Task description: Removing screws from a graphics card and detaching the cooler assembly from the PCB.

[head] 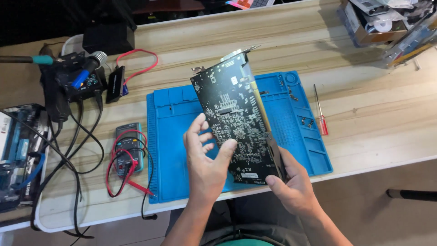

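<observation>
A black graphics card [232, 114] is held up on edge above the blue work mat [296, 136], its bare circuit side facing me and its metal bracket pointing away. My left hand [207, 159] grips its left edge, thumb pressed on the board and fingers behind. My right hand [291, 184] holds the card's lower right corner from underneath. Both hands hover over the near half of the mat.
A red-handled screwdriver [320, 111] lies right of the mat, with small screws [306, 121] in the mat's trays. A multimeter [129, 148] with red and black leads sits left of it. Soldering gear [75, 77] and cables crowd the far left; cluttered boxes [382, 23] stand far right.
</observation>
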